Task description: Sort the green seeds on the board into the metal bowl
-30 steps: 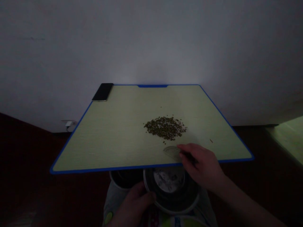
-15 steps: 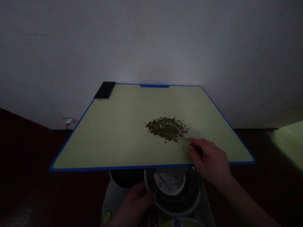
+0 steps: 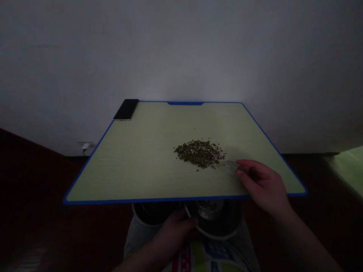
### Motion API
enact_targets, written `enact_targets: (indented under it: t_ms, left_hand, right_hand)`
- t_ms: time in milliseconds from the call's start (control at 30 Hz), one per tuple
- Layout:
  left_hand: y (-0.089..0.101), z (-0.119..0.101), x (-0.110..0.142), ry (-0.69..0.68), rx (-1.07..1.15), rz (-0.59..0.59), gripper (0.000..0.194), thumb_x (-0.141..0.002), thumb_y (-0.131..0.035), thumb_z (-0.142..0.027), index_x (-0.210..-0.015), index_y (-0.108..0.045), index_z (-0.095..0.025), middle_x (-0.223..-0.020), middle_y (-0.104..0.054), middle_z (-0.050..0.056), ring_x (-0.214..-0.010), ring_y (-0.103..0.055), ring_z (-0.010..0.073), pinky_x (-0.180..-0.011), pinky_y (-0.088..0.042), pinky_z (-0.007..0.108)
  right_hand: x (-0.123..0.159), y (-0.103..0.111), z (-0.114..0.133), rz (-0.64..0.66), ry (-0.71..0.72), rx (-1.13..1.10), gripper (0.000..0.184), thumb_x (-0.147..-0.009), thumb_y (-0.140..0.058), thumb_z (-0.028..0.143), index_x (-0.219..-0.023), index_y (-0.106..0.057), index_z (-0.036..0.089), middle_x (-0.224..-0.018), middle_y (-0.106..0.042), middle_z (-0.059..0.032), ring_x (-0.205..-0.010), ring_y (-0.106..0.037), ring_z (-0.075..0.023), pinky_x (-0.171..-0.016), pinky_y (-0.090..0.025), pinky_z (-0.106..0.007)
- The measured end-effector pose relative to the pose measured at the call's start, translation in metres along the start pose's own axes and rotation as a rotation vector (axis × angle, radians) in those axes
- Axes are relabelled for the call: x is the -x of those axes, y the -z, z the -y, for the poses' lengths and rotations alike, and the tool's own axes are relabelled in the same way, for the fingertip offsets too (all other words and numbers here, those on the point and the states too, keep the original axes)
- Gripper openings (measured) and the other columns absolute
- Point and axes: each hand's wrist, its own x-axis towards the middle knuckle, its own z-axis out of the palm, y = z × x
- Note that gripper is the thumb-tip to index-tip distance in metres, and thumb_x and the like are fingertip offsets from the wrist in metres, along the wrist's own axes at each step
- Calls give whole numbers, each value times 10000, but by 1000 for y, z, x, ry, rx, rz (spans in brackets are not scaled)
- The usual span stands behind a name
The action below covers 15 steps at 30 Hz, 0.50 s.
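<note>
I saw a loose heap of small grains (image 3: pixel 199 153) on the pale table (image 3: pixel 124 162), just off its middle toward three o'clock. At the heap's four o'clock, the right hand (image 3: pixel 265 185) pinched a thin see-through piece (image 3: pixel 227 163) — finger and thumb closed on it, its tip beside the grains. Around half past six, the left hand (image 3: pixel 177 230) gripped a round bowl (image 3: pixel 222 228) by its rim, fingers partly hidden — a second bowl (image 3: pixel 146 218) sat at that bowl's nine o'clock.

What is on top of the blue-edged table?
On the table: a heap of small greenish-brown grains, and a dark flat device at the far left corner. The right hand, holding a see-through piece, hides the patch behind it.
</note>
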Motion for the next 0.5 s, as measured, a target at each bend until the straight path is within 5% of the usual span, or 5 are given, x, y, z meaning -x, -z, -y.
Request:
enact_targets:
  t_ms: [200, 500]
  left_hand:
    - [3, 17, -23, 28, 4, -86, 472, -606, -949, -253, -1038, -840, -99, -1249, -849, 241, -1177, -787, 448, -1103, -575, 570]
    - [1, 36, -54, 18, 34, -191, 596, -623, -876, -130, -1210, -782, -169, -1238, -849, 203, -1163, -791, 392, -1063, -601, 554]
  right_hand:
    - [-8, 8, -5, -44, -109, -80, 223, -774, -774, 363, -949, -800, 227, -692, -736, -17, -603, -685, -190, -560, -560, -306]
    - [-8, 7, -5, -58, -155, -167, 241, -751, -798, 375, -941, -796, 228, -719, -754, -28, -613, -678, -189, -565, -553, -310]
